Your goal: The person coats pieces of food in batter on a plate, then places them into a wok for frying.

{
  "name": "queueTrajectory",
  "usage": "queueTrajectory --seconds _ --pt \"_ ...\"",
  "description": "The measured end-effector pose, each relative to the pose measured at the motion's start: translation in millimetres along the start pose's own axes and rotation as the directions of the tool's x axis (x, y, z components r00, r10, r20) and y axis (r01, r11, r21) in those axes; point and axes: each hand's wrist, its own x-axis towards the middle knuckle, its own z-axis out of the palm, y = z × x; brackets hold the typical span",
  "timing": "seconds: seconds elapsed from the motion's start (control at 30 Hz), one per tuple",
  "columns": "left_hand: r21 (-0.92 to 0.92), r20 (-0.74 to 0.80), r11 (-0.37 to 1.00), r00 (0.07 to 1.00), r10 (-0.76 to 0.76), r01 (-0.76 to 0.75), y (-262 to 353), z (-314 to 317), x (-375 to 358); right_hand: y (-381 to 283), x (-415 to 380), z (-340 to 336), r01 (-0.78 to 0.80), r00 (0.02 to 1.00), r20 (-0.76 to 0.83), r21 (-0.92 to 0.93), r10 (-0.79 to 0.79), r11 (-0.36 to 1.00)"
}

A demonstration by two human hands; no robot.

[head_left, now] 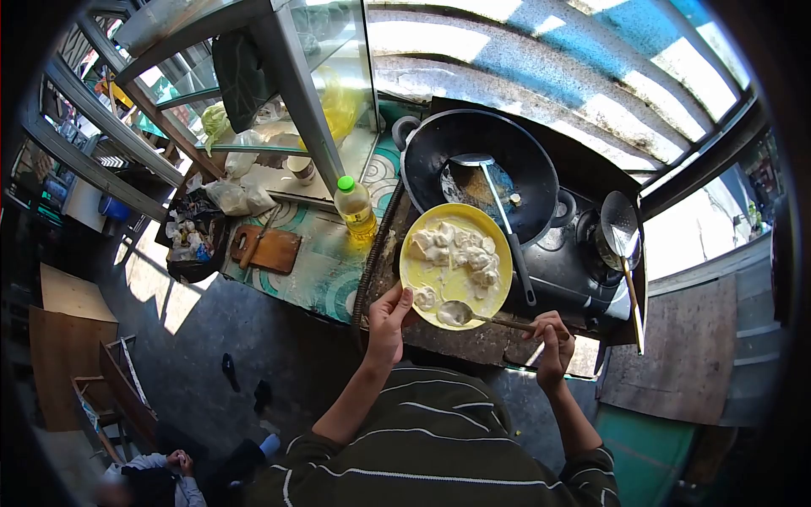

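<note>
Gripping fingers, left: the left hand (388, 319) is closed on the near left rim of the yellow plate (504, 256), thumb on top.
Gripping fingers, right: the right hand (551, 342) is closed round the handle of a spoon (454, 313), whose bowl sits inside the plate by the near rim.
Plate: held up at the stove's near side, just this side of the wok; it carries pieces (484, 275) in a pale, wet coating.
Progress: from where I stand, the pieces look well coated, and I'd call that mixing mostly done; they are in the plate, with one small pale bit (514, 199) in the wok. What remains beyond that, I can't tell.
Wok: the black wok (439, 144) has darkish liquid at its bottom, and a spatula (519, 262) leans over its rim.
Stove: the wok is on the stove (553, 283), a strainer (619, 221) over a pot to its right.
Tabletop: on the patterned tabletop (325, 275), an oil bottle (355, 211) with a green cap and a wooden board (279, 251).
Floor side: a seated person (187, 488), hands together, well apart from the cooking.
</note>
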Motion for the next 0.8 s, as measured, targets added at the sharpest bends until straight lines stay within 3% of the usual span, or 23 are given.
queueTrajectory --seconds 0.07,0.2,0.27,0.3,0.33,0.37,0.4,0.5,0.67,0.8 --pt "0.041 -0.035 0.999 0.999 0.024 -0.023 -2.5 0.9 -0.9 5.7 0.1 2.7 -0.193 0.979 -0.014 0.241 0.202 0.951" --pt "-0.033 -0.017 0.999 1.0 -0.019 0.019 -2.7 2.3 -1.2 4.9 8.2 9.3 -0.209 0.946 -0.156 0.372 0.283 0.904" --pt "-0.061 -0.022 0.997 0.999 -0.049 0.047 -1.6 2.6 -2.0 -2.1 9.8 13.3 0.013 0.973 -0.224 0.31 0.059 0.951" --pt "-0.063 -0.021 0.997 0.999 -0.047 0.046 -3.2 2.4 -2.6 -4.6 8.9 14.2 0.01 0.973 -0.223 0.31 0.062 0.951" --pt "-0.064 -0.017 0.997 0.999 -0.041 0.04 -4.0 2.0 -1.1 -6.4 9.7 15.4 0.164 0.98 -0.124 0.058 -0.156 0.985" --pt "-0.065 -0.019 0.997 0.999 -0.044 0.043 -4.9 0.9 -1.7 -8.6 8.4 16.9 0.332 0.943 0.028 -0.177 -0.332 0.927" --pt "-0.081 0.003 0.996 0.999 -0.049 0.049 -6.0 -0.2 -2.0 -11.6 8.1 22.2 0.422 0.907 0.104 -0.248 -0.409 0.872" --pt "-0.112 0.016 0.993 0.999 -0.042 0.043 -9.2 0.5 -2.4 -11.3 7.0 23.5 0.542 0.84 0.179 -0.327 -0.513 0.774" --pt "-0.143 0.002 0.989 0.999 -0.036 0.036 -8.4 -3.0 -3.0 -13.1 5.2 23.8 0.608 0.793 0.27 -0.328 -0.546 0.723" --pt "-0.158 -0.006 0.987 0.999 -0.036 0.035 -6.0 -2.7 -3.1 -9.6 3.1 21.7 0.548 0.83 0.119 -0.355 -0.545 0.757"
